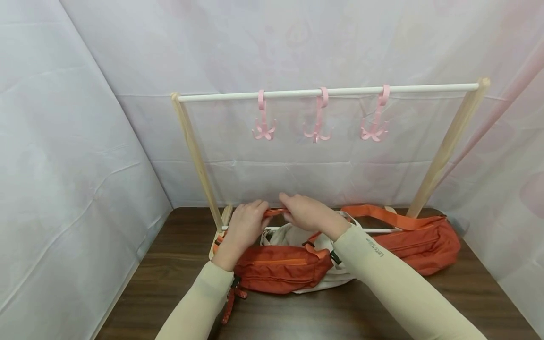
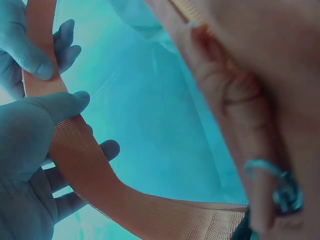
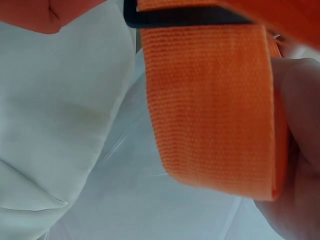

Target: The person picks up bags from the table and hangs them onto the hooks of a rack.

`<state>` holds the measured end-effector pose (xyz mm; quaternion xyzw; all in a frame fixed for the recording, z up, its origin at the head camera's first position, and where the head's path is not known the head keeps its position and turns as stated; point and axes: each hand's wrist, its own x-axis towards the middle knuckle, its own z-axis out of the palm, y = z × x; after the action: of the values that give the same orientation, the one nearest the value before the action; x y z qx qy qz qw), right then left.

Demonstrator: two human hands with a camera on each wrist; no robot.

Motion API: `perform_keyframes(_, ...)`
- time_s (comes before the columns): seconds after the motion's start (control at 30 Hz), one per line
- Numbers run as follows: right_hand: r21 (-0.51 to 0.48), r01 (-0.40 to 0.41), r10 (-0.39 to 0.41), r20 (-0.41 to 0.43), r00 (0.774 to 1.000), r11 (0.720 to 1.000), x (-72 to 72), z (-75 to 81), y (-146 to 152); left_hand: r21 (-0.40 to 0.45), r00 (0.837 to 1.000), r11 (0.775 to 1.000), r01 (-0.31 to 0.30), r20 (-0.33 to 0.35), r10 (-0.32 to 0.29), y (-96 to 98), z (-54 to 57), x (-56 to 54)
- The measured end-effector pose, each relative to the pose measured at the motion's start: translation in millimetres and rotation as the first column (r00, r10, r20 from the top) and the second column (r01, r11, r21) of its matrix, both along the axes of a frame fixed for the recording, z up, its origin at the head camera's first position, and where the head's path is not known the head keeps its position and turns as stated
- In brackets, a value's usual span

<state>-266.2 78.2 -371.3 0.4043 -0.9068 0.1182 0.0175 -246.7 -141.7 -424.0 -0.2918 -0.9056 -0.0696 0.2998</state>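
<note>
A rust-orange waist bag point(image 1: 276, 267) with a zipper lies on the table. Above it, my left hand point(image 1: 244, 222) grips its orange strap point(image 1: 276, 212), and my right hand point(image 1: 308, 212) pinches the same strap a short way to the right. The left wrist view shows the strap point(image 2: 100, 170) bending down from both thumbs. Close up in the right wrist view, the webbing point(image 3: 210, 110) loops beside my right hand point(image 3: 300, 110), under a black slider buckle point(image 3: 190, 17). A cream bag point(image 1: 327, 283) lies partly covered behind and beneath the waist bag.
Behind the bags stands a wooden rack with a white top rail point(image 1: 289, 94). Several-pronged pink hooks point(image 1: 318, 115) hang from it. Another rust-orange bag point(image 1: 429, 245) lies at the right by the rack's post point(image 1: 450, 146). Pale curtains point(image 1: 63, 165) enclose the table point(image 1: 170, 278).
</note>
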Motion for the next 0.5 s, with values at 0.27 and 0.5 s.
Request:
perform_keyframes(0.27, -0.045, 0.005, -0.007, -0.043, 0.999, 0.999, 1.0, 7.4, 2.0, 0.036, 0.999, 0.999, -0.014, -0.043, 0.015, -4.4, 15.7, -0.8)
perform_keyframes(0.5, -0.112, 0.007, -0.013, -0.047, 0.999, 0.994, 2.6, 19.6, 2.2, 0.084, 1.0, 0.996, -0.027, -0.014, 0.028, -10.3, 31.1, -0.9)
